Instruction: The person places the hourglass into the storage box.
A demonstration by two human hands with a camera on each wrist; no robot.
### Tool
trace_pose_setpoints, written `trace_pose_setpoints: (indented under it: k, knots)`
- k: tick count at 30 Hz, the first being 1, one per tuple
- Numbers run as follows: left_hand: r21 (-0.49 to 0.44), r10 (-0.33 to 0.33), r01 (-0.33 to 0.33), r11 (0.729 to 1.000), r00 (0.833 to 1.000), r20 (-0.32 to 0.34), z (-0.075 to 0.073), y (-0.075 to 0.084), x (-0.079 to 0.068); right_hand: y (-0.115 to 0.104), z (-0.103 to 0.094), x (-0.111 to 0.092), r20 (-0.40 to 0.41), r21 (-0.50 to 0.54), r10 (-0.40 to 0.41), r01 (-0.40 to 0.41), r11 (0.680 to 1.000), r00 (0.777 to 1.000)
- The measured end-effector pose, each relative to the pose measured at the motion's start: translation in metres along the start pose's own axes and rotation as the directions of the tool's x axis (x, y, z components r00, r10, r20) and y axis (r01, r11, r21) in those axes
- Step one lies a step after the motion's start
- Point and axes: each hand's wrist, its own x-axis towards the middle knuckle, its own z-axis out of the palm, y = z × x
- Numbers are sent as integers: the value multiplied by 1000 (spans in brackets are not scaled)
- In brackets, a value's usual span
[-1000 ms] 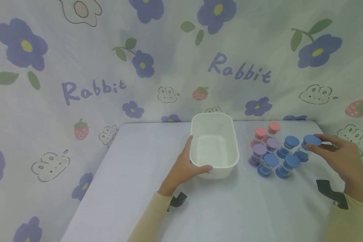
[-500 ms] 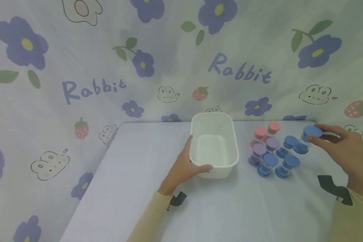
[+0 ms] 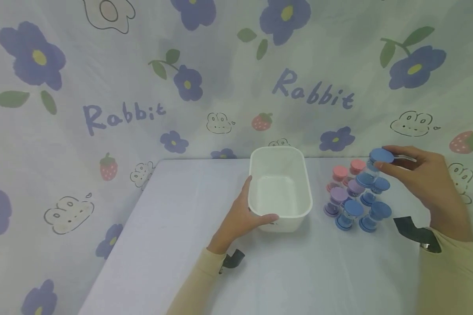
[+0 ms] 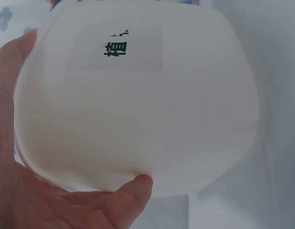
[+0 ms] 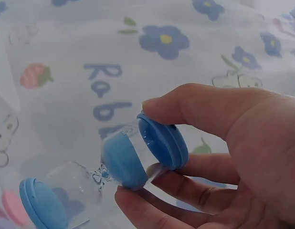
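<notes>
In the head view my right hand point(image 3: 425, 175) pinches a blue sand timer point(image 3: 372, 173) near its upper cap, holding it tilted above the other timers. The right wrist view shows the thumb and fingers around one cap of this hourglass point(image 5: 123, 160), with blue sand in the bulb nearest the hand. My left hand point(image 3: 240, 214) grips the near-left corner of a white plastic bin point(image 3: 280, 224), thumb across its front and fingers along its left side. The bin's visible inside is bare. In the left wrist view, the thumb presses the bin wall point(image 4: 152, 114).
Standing timers cluster right of the bin: pink ones point(image 3: 340, 172), purple ones point(image 3: 337, 195) and several blue ones point(image 3: 353, 210). A white cloth covers the table point(image 3: 181, 218). Behind it hangs a flower-printed curtain point(image 3: 228, 87).
My right hand has lifted the blue sand timer from the right side of the cluster and carried it up and leftward over the others. The left hand and bin stay put.
</notes>
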Motion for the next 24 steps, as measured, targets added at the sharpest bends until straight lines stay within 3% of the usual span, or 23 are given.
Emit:
trace_pose_setpoints:
  k: [6, 24]
  knots:
    - [-7, 4, -4, 1000, 1000, -1, 0, 2, 0, -22, 12, 3, 77, 45, -13, 9, 999, 997]
    - [27, 12, -12, 1000, 1000, 10, -1, 1, -2, -62, 53, 19, 186, 37, -26, 20, 999, 982]
